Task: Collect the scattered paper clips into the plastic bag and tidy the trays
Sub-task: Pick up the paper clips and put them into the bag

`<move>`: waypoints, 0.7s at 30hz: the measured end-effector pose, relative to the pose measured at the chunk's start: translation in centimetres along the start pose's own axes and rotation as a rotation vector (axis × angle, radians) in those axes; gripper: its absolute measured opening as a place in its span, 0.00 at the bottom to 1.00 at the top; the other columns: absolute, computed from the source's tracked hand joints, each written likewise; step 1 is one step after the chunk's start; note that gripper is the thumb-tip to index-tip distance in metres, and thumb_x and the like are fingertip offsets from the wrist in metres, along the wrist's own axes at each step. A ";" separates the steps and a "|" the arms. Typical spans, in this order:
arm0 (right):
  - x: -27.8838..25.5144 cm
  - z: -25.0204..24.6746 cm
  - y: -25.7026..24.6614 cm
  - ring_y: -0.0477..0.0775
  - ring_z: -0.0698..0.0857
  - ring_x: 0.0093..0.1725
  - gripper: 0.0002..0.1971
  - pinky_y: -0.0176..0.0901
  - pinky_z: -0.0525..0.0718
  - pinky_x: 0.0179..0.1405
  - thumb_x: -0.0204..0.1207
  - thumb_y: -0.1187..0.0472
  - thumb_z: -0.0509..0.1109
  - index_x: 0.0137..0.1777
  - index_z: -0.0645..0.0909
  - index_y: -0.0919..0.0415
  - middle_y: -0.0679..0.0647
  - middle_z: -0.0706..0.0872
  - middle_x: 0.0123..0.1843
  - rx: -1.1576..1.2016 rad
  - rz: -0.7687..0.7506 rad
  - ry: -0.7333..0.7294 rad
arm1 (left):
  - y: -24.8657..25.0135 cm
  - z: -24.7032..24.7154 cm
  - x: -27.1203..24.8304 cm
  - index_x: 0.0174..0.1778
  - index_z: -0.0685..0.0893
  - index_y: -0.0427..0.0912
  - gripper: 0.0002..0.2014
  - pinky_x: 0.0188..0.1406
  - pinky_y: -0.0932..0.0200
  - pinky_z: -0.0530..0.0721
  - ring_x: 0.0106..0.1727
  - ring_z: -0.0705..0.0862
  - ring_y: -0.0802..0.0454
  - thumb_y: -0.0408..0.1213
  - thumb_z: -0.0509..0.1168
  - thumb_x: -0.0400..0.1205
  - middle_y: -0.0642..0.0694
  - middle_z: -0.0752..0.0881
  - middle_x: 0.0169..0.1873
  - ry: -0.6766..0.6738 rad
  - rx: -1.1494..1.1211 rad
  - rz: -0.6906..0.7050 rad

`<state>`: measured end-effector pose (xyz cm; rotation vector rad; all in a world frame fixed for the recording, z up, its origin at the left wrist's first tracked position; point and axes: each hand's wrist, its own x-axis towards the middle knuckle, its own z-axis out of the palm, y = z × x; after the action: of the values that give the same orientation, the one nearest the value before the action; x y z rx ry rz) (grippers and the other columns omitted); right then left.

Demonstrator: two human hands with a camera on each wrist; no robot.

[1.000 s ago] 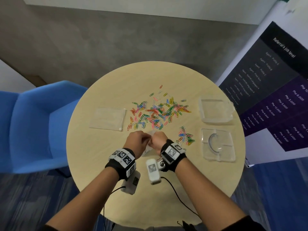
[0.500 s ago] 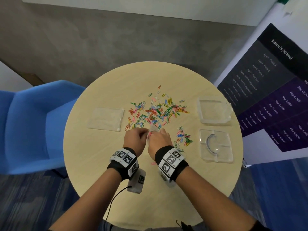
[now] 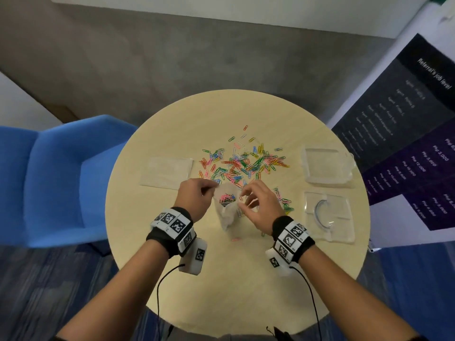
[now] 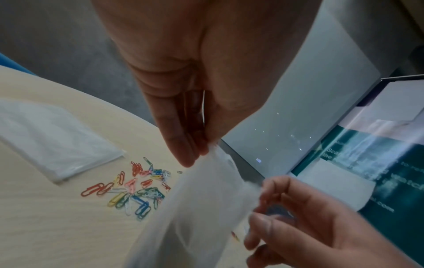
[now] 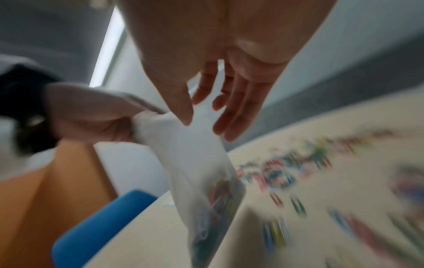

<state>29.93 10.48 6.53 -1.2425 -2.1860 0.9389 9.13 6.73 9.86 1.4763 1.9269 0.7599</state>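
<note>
At frame centre, the left hand point(image 3: 194, 198) pinches the plastic bag point(image 3: 227, 207) rim while the right hand point(image 3: 261, 207) hovers beside it, fingers relaxed.

bag point(image 3: 227, 207): clear, upright, mouth open, some clips inside | paper clips point(image 3: 242, 163): colourful, scattered | trays point(image 3: 327, 166): clear, side by side

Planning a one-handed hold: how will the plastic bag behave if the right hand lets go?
Probably floppy: the bag hangs creased from the left hand. The clips inside likely weigh its bottom down. Its mouth may sag shut.
</note>
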 end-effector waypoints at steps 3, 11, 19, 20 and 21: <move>0.1 -0.3 4.1 0.48 0.80 0.58 0.15 0.48 0.84 0.60 0.76 0.63 0.69 0.61 0.77 0.50 0.48 0.78 0.62 -0.063 0.175 0.113 | -0.1 0.5 -0.6 0.53 0.91 0.42 0.10 0.54 0.56 0.86 0.44 0.87 0.50 0.32 0.66 0.80 0.45 0.92 0.46 -0.055 0.045 0.018; -0.4 -0.3 10.2 0.60 0.53 0.85 0.28 0.55 0.61 0.81 0.86 0.54 0.53 0.84 0.55 0.59 0.56 0.50 0.87 -0.626 0.369 -0.427 | -0.8 0.7 -0.8 0.54 0.91 0.43 0.11 0.56 0.57 0.85 0.49 0.89 0.49 0.32 0.65 0.80 0.46 0.92 0.49 -0.039 0.069 0.014; -4.1 -0.6 9.5 0.61 0.70 0.71 0.53 0.54 0.77 0.69 0.62 0.30 0.73 0.81 0.59 0.56 0.59 0.68 0.71 -0.557 0.514 -0.234 | -1.3 1.8 -0.7 0.54 0.90 0.43 0.11 0.52 0.58 0.86 0.45 0.88 0.50 0.33 0.65 0.81 0.45 0.92 0.48 -0.024 -0.016 -0.006; -4.3 -0.5 9.4 0.62 0.69 0.72 0.60 0.55 0.76 0.71 0.57 0.29 0.76 0.83 0.54 0.57 0.60 0.65 0.72 -0.513 0.611 -0.238 | -1.3 1.9 -0.7 0.55 0.90 0.43 0.11 0.51 0.57 0.86 0.43 0.88 0.50 0.34 0.64 0.81 0.45 0.91 0.48 -0.027 -0.031 -0.019; -4.3 -0.1 9.2 0.62 0.67 0.74 0.64 0.55 0.75 0.72 0.53 0.29 0.78 0.83 0.52 0.57 0.60 0.62 0.73 -0.473 0.665 -0.248 | -1.3 2.0 -0.8 0.55 0.90 0.43 0.11 0.50 0.57 0.86 0.42 0.88 0.49 0.34 0.64 0.81 0.44 0.91 0.46 -0.030 -0.045 -0.034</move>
<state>37.31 10.07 -0.48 -2.2783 -2.2951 0.8596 9.95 5.85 7.62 1.4173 1.8956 0.7565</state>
